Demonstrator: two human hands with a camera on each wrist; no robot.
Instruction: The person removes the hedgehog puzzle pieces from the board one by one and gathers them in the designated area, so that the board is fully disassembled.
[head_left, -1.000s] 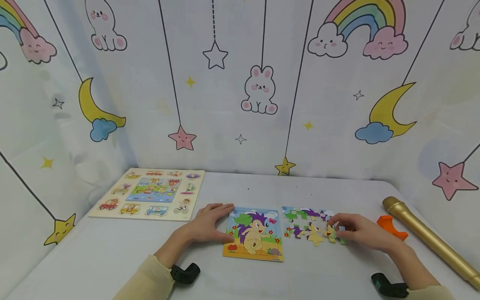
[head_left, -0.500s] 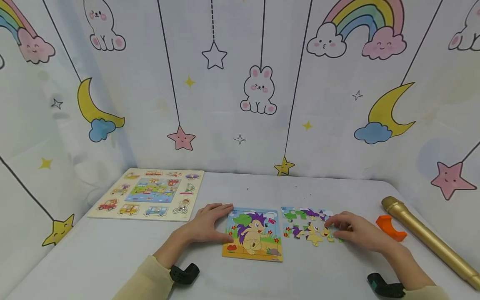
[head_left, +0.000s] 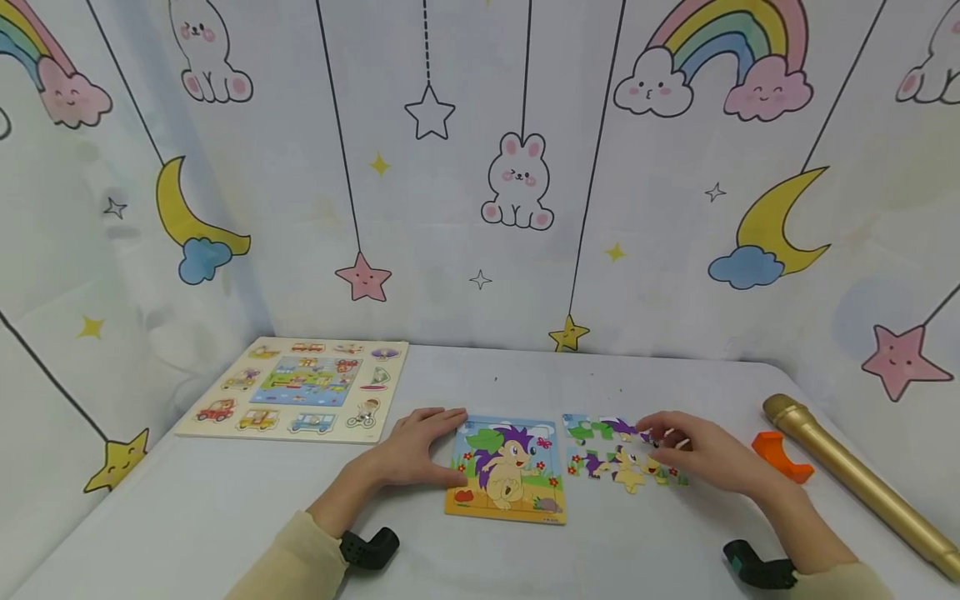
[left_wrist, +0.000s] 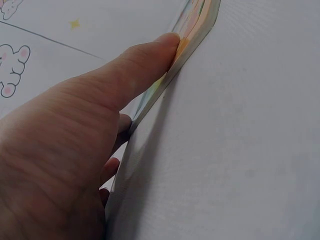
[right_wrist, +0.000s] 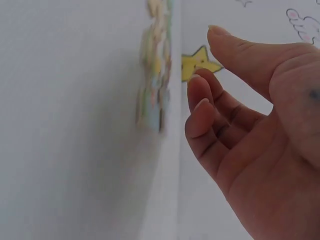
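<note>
A square hedgehog puzzle board [head_left: 510, 471] lies on the table at the middle of the head view. My left hand [head_left: 420, 446] rests at its left side, fingertips near the upper left corner. In the left wrist view, the thumb [left_wrist: 145, 60] lies straight over the board's edge. Loosely joined jigsaw pieces [head_left: 626, 471] lie just right of the board, in two rows with gaps between. Above their right end hovers my right hand [head_left: 708, 450], which hides some of them. The right wrist view shows nothing between its bent fingers and thumb; the pieces there are blurred.
A larger wooden vehicle puzzle board [head_left: 386, 358] lies at the back left. On the right are an orange curved block [head_left: 780, 457] and a long gold microphone [head_left: 855, 475]. A patterned white curtain [head_left: 450, 192] hangs behind the table.
My right hand brings a puzzle piece left against the lower row, lets go, and lifts toward the upper row. The left hand and hedgehog board stay put.
</note>
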